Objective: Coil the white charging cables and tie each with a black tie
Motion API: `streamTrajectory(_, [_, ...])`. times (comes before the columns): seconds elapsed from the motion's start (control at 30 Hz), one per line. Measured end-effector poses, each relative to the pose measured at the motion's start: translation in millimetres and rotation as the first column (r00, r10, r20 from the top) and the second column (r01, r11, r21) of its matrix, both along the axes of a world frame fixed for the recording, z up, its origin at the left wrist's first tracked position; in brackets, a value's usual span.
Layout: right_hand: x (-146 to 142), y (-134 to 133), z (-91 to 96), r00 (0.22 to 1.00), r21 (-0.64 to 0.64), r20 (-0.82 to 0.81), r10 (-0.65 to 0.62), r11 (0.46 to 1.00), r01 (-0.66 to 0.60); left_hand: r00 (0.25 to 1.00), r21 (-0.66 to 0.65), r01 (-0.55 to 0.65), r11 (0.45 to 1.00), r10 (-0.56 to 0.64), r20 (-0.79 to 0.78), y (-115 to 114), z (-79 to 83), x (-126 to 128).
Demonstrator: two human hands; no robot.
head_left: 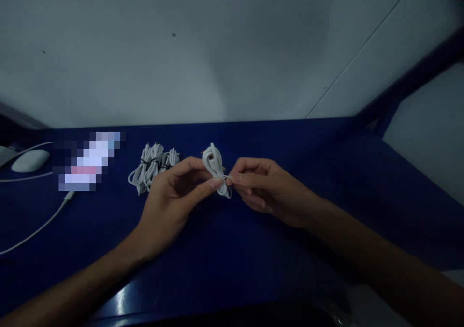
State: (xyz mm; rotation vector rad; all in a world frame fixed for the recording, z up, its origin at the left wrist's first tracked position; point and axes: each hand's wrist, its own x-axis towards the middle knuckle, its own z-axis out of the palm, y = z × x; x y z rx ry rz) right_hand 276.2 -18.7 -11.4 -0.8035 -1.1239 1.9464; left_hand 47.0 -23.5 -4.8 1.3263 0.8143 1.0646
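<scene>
A white cable (213,162), coiled into a narrow bundle, is held above the blue tabletop in front of me. My left hand (177,191) pinches its lower middle between thumb and fingers, with a pale plug showing inside the upper loop. From the other side, my right hand (263,184) has thumb and forefinger pressed together on a thin white strand at the bundle's waist. Whether that strand is a tie or part of the cable I cannot tell. Several coiled white cables (148,165) with dark ties lie just beyond my left hand, which partly hides them.
A blurred-out phone-like device (89,163) lies at the left with a white charging cord (47,228) plugged into it. Beside it rests a white rounded object (31,161), perhaps a mouse. The blue table (253,264) meets a grey wall (174,76) at the back.
</scene>
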Motion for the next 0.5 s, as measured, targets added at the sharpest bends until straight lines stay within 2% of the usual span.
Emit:
streamTrajectory(0.1, [-0.3,-1.3,-0.3,0.999,0.106,0.040,-0.028,0.994,0.024,1.000,-0.057,0.002,0.998,-0.001,0.014,0.7,-0.6,-0.4])
streamTrajectory(0.2, [-2.0,-4.4,0.6,0.989,0.257,0.113,-0.098,0.964,0.067,1.000,-0.057,-0.014,0.998,0.013,-0.006,0.7,-1.1,-0.9])
streamTrajectory(0.27, [-4.1,-7.7,1.5,0.962,0.371,0.184,-0.204,0.921,0.124,0.999,-0.037,-0.024,0.999,0.023,-0.031,0.7,-0.8,-0.9])
streamTrajectory(0.4, [-8.1,-14.0,1.6,0.863,0.561,0.266,-0.430,0.797,0.225,0.997,-0.018,-0.039,0.999,0.038,-0.071,1.3,-0.8,-0.6])
streamTrajectory(0.5, [-9.0,-15.1,-0.4,0.851,0.587,0.283,-0.443,0.781,0.212,0.996,-0.026,-0.044,0.999,0.042,-0.078,2.0,-2.3,-0.7])
